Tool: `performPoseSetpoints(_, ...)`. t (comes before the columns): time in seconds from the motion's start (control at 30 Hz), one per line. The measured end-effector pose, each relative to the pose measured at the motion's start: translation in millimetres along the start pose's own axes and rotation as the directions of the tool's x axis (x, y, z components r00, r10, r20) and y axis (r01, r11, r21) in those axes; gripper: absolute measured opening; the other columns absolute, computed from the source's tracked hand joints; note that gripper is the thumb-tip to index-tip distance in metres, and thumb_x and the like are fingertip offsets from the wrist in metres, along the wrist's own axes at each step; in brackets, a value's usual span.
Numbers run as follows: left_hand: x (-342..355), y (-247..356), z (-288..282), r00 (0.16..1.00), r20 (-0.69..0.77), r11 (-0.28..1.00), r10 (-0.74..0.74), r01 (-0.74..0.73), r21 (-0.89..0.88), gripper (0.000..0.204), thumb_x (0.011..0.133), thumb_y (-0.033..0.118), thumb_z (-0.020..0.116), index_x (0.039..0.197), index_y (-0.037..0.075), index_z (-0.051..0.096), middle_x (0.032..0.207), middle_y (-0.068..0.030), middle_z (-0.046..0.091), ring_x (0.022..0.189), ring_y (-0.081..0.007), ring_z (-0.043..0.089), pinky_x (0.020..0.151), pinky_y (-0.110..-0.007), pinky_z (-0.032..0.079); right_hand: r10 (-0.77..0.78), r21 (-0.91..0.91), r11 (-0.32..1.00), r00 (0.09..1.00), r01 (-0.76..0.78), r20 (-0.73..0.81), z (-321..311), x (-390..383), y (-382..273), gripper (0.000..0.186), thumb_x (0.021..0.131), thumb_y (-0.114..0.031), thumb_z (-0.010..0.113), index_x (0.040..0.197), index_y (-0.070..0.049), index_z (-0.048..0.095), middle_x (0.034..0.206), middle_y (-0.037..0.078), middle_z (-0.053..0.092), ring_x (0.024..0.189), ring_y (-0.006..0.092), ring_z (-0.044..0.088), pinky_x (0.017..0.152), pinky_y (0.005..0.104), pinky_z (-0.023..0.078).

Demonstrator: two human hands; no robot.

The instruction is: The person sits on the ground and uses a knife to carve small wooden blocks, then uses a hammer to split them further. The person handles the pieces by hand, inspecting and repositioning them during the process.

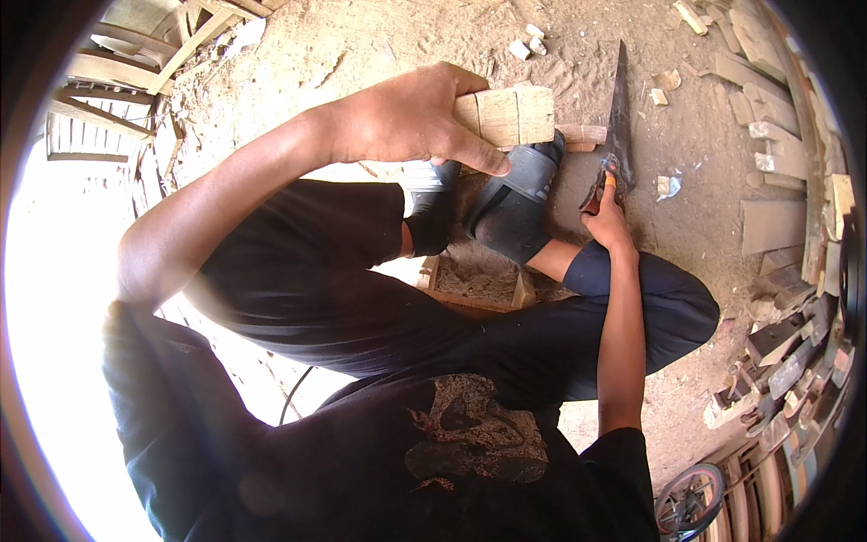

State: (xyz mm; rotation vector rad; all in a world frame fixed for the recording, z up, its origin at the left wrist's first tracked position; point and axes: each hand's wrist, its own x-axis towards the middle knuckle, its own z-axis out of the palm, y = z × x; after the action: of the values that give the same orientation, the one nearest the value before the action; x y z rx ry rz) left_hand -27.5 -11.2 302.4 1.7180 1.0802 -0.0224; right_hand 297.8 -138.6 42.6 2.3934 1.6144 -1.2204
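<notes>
My left hand (411,113) is closed around a pale wooden block (515,116), thumb on the near side. Dark lines cross the block's face; whether they are cuts or pencil marks I cannot make out. The block is above my sandalled foot (519,194). My right hand (610,221) grips the handle of a handsaw (619,126), whose blade points away from me, its tip at the far end. Between the blade and the sandal another piece of wood (582,135) shows, partly hidden; I cannot tell if it joins the block.
Small wood offcuts (519,49) lie on the sandy ground (361,54) at the far side. Boards and scraps (772,226) are piled along the right. A bicycle wheel (691,501) is at lower right. Wooden frames (117,72) stand at far left. A wooden frame (470,303) shows beneath my legs.
</notes>
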Motion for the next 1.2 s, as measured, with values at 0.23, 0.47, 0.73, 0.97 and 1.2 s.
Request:
performPoseSetpoints(0.23,5,-4,3,0.999,0.025,0.998,0.029,-0.028,-0.052,0.044,0.072,0.029,0.081,0.094,-0.005,0.064,0.063,-0.0074,0.061,0.058,-0.0131,0.056,0.057,-0.029,0.046,0.02,0.007,1.0,1.0,-0.02,0.009,-4,-2,6,0.099,0.075,-0.013,0.067,0.15,-0.014,0.003,0.123,0.025,0.058,0.113,0.0425,0.056,0.095,0.0433,0.045)
performPoseSetpoints(0.47,3,0,2,0.999,0.035,0.998,-0.007,0.009,-0.06,0.046,0.072,0.03,0.082,0.097,-0.005,0.064,0.064,-0.0071,0.062,0.058,-0.0126,0.054,0.057,-0.028,0.046,0.022,-0.006,1.0,1.0,-0.022,0.012,-8,-8,-5,0.098,0.076,-0.01,0.069,0.15,-0.012,0.003,0.119,0.026,0.059,0.114,0.0419,0.056,0.096,0.0447,0.045)
performPoseSetpoints(0.73,5,-1,3,0.999,0.041,0.995,0.014,-0.01,-0.094,0.049,0.072,0.03,0.082,0.102,-0.005,0.064,0.068,-0.0073,0.064,0.059,-0.0124,0.054,0.058,-0.028,0.047,0.026,-0.048,0.999,1.0,-0.025,0.011,-10,-10,-8,0.098,0.077,-0.012,0.069,0.15,-0.013,0.003,0.121,0.027,0.057,0.115,0.0418,0.055,0.097,0.0454,0.044)
performPoseSetpoints(0.97,7,-3,3,0.999,0.043,0.997,0.018,-0.014,-0.08,0.05,0.071,0.029,0.083,0.104,-0.003,0.065,0.071,-0.0075,0.065,0.061,-0.0122,0.055,0.059,-0.027,0.047,0.013,-0.043,0.999,1.0,-0.013,-0.009,-9,-9,-5,0.1,0.076,-0.011,0.07,0.15,-0.012,0.002,0.121,0.027,0.058,0.115,0.0413,0.055,0.097,0.0453,0.044)
performPoseSetpoints(1.2,-1,4,-2,0.996,0.06,0.997,-0.069,0.071,-0.039,0.078,0.071,0.032,0.084,0.126,-0.012,0.051,0.088,-0.0162,0.068,0.079,-0.0175,0.064,0.071,-0.028,0.051,0.016,0.002,1.0,0.999,-0.016,0.031,-8,-8,-18,0.096,0.077,-0.011,0.069,0.15,-0.011,0.007,0.123,0.027,0.056,0.116,0.0408,0.054,0.098,0.0437,0.044)
